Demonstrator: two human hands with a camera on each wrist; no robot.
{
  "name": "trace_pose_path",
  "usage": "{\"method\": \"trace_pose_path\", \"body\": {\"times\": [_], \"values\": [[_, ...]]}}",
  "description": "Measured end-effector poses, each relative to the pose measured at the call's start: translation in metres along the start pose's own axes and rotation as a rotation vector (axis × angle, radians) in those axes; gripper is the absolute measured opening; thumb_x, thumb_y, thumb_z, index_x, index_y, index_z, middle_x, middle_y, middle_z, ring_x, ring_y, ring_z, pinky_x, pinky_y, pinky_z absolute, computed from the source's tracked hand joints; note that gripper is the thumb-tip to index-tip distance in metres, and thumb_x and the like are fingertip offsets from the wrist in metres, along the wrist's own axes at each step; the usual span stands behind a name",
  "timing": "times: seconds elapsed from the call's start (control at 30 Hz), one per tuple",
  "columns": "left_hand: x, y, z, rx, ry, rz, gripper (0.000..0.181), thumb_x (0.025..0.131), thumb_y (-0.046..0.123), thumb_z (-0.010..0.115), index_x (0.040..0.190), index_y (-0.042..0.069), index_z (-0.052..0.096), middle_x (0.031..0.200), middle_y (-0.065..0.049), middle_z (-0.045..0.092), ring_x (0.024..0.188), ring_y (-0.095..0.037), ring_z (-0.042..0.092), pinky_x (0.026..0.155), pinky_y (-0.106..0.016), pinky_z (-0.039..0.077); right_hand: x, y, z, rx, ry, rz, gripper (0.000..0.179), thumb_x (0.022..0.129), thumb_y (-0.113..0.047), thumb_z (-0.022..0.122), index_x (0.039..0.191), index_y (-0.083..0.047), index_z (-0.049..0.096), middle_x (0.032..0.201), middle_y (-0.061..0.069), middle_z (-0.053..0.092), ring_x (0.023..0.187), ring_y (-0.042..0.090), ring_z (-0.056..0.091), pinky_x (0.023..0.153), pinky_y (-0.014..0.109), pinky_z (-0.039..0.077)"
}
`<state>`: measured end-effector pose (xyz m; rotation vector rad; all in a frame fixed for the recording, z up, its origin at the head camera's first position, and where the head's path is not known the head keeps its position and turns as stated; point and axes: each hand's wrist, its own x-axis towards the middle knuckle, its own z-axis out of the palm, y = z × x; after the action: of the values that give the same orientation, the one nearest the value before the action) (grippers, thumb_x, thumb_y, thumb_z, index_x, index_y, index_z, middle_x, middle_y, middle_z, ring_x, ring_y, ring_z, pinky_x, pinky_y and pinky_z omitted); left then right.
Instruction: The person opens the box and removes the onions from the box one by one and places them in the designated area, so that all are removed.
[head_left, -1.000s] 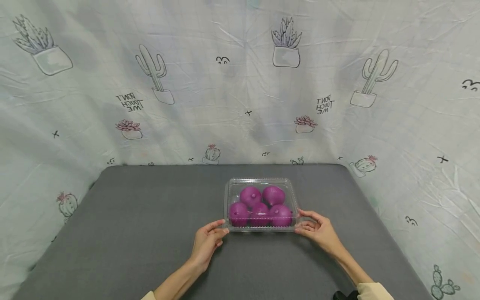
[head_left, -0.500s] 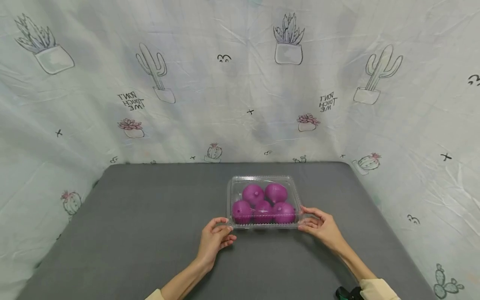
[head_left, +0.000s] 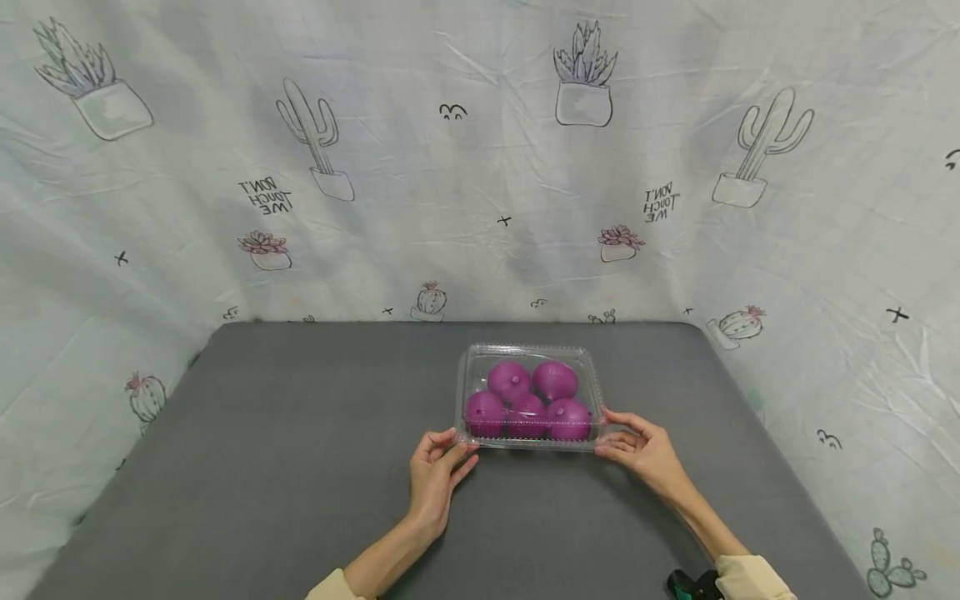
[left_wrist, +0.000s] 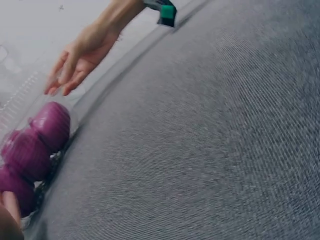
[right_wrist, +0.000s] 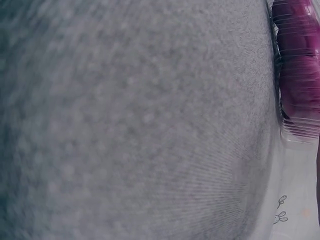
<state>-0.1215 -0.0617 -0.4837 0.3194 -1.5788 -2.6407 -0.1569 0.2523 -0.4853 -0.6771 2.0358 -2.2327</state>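
Clear plastic clamshell box point(head_left: 529, 398) sitting closed on the grey surface point(head_left: 300, 467), right of centre, near the front edge; five purple round fruits point(head_left: 527, 400) packed inside, also showing through the wall in the left wrist view point(left_wrist: 35, 145) and the right wrist view point(right_wrist: 299, 65).

Left hand point(head_left: 438, 467) now touching the box's near left corner, fingers fairly straight and thumb raised beside it; no closed grip on the rim showing. Compared with a second ago: hand shifted slightly right and forward along with the box, fingers less curled than half a second ago.

Right hand point(head_left: 643, 450) resting against the near right corner, fingers loosely extended along the side wall, thumb above the rim flange; grip relaxed, not clamping, and little changed over the second.

Box sitting marginally farther from the body than a second ago. Judging from this: box being steadied or nudged between both hands, lid not yet lifted, contents undisturbed.

Cactus-print cloth point(head_left: 480, 167) hanging behind and to both sides. Green-and-black device point(head_left: 686, 583) showing at the right wrist.
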Motion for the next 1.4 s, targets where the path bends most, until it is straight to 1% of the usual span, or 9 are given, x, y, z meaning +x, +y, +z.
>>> {"method": "trace_pose_path", "body": {"times": [0.1, 0.27, 0.47, 0.57, 0.8, 0.93, 1.03, 1.23, 1.4], "values": [[0.001, -0.002, 0.002, -0.030, 0.046, 0.025, 0.019, 0.089, -0.010, 0.056, 0.107, -0.008, 0.050, 0.093, -0.011, 0.062, 0.085, -0.018, 0.068, 0.081, -0.033, 0.055, 0.001, 0.001, 0.002, 0.007, -0.003, -0.003, 0.052, 0.079, 0.020, 0.064, 0.124, 0.027, 0.040, 0.116, 0.007, 0.063, 0.091, 0.016, 0.068, 0.077, 0.030, 0.055], [0.002, -0.004, 0.003, -0.021, 0.136, 0.065, 0.020, 0.087, -0.011, 0.058, 0.107, -0.012, 0.054, 0.082, -0.008, 0.065, 0.076, -0.015, 0.069, 0.075, -0.028, 0.056, 0.004, 0.001, 0.005, 0.007, -0.011, 0.006, 0.053, 0.079, 0.019, 0.065, 0.124, 0.026, 0.040, 0.115, 0.008, 0.063, 0.091, 0.016, 0.068, 0.077, 0.030, 0.055], [0.004, -0.004, 0.006, -0.074, 0.180, 0.045, 0.014, 0.085, -0.012, 0.059, 0.099, -0.010, 0.060, 0.080, -0.008, 0.067, 0.072, -0.015, 0.069, 0.073, -0.029, 0.056, 0.005, 0.000, 0.003, -0.005, -0.007, 0.004, 0.053, 0.079, 0.019, 0.065, 0.124, 0.027, 0.039, 0.113, 0.014, 0.063, 0.089, 0.014, 0.068, 0.075, 0.029, 0.056], [0.003, -0.004, 0.008, -0.094, 0.189, 0.030, 0.011, 0.085, -0.012, 0.059, 0.095, -0.007, 0.060, 0.079, -0.008, 0.066, 0.072, -0.015, 0.068, 0.073, -0.028, 0.056, 0.005, 0.000, 0.003, 0.001, -0.010, 0.005, 0.052, 0.079, 0.019, 0.065, 0.124, 0.027, 0.039, 0.114, 0.011, 0.063, 0.089, 0.015, 0.068, 0.076, 0.029, 0.056], [0.002, -0.003, 0.003, -0.137, 0.092, -0.057, 0.018, 0.091, -0.005, 0.054, 0.107, -0.002, 0.048, 0.087, -0.007, 0.060, 0.084, -0.014, 0.066, 0.086, -0.029, 0.052, 0.004, 0.000, 0.004, 0.038, -0.004, -0.003, 0.051, 0.079, 0.019, 0.065, 0.123, 0.027, 0.040, 0.116, 0.005, 0.064, 0.090, 0.017, 0.068, 0.076, 0.030, 0.056], [0.004, -0.003, -0.003, -0.176, 0.028, -0.112, 0.006, 0.093, -0.001, 0.054, 0.099, 0.001, 0.056, 0.087, -0.005, 0.063, 0.085, -0.013, 0.065, 0.087, -0.029, 0.052, 0.003, 0.001, 0.004, 0.026, 0.003, 0.003, 0.051, 0.079, 0.019, 0.064, 0.123, 0.027, 0.040, 0.117, 0.004, 0.064, 0.090, 0.016, 0.068, 0.076, 0.030, 0.056], [0.004, -0.003, -0.008, -0.191, -0.019, -0.138, 0.009, 0.094, 0.000, 0.053, 0.093, 0.006, 0.059, 0.088, -0.004, 0.064, 0.087, -0.013, 0.065, 0.088, -0.031, 0.052, 0.002, 0.001, 0.004, 0.021, 0.006, 0.007, 0.050, 0.079, 0.020, 0.064, 0.123, 0.027, 0.040, 0.117, 0.004, 0.064, 0.090, 0.016, 0.068, 0.077, 0.030, 0.056], [0.004, -0.004, -0.014, -0.162, -0.081, -0.155, 0.010, 0.096, 0.001, 0.052, 0.096, 0.007, 0.059, 0.092, -0.003, 0.066, 0.090, -0.014, 0.066, 0.090, -0.034, 0.051, 0.001, 0.002, 0.003, 0.023, -0.002, 0.009, 0.051, 0.080, 0.019, 0.064, 0.124, 0.027, 0.040, 0.117, 0.005, 0.064, 0.091, 0.017, 0.068, 0.077, 0.030, 0.056], [0.006, -0.002, -0.015, -0.040, -0.136, -0.108, 0.009, 0.092, -0.003, 0.052, 0.093, 0.003, 0.059, 0.089, -0.006, 0.065, 0.086, -0.016, 0.067, 0.084, -0.031, 0.054, 0.000, 0.001, 0.000, 0.024, -0.007, 0.002, 0.050, 0.079, 0.020, 0.064, 0.123, 0.027, 0.041, 0.115, 0.006, 0.065, 0.091, 0.019, 0.069, 0.077, 0.031, 0.056]]}}
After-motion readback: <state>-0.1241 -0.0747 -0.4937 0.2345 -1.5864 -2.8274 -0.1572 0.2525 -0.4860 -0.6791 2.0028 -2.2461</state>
